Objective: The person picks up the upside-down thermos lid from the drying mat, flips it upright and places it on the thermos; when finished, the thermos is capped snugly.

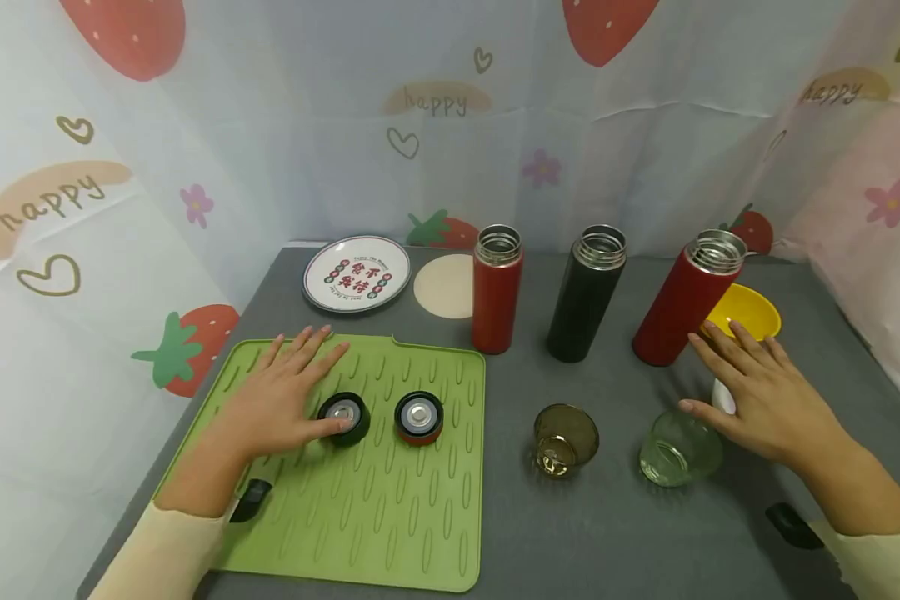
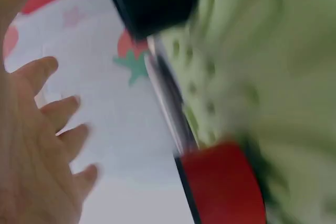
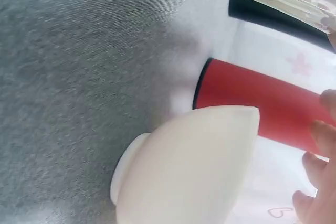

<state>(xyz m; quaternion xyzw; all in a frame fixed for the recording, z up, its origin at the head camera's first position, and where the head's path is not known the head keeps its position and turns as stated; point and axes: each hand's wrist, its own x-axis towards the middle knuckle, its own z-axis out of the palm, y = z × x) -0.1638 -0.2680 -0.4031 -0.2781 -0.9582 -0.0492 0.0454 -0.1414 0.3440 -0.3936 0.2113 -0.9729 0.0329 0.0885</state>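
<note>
Fingers spread, my left hand (image 1: 277, 404) hovers over the green mat (image 1: 360, 533) and holds nothing. Its thumb overlaps a black lid (image 1: 357, 432) in the head view; beside that lies a red-sided lid (image 1: 420, 418). The left wrist view has the black lid (image 2: 152, 3) and red lid (image 2: 226, 187) apart from the fingers. My right hand (image 1: 772, 408), also spread and without a thing in it, is over a mostly hidden white bowl (image 1: 723, 398). A clear greenish glass (image 1: 675, 458) stands beside its thumb. Beyond the white bowl (image 3: 189, 166) is a red bottle (image 3: 262, 98).
Lidless bottles stand at the back: one red (image 1: 495, 300), one black (image 1: 587, 300), another red (image 1: 686, 300). Behind the last is a yellow bowl (image 1: 753, 312). A brown glass (image 1: 570, 433) stands mid-table. A white plate (image 1: 356, 304) and a cream disc (image 1: 446, 287) lie back left.
</note>
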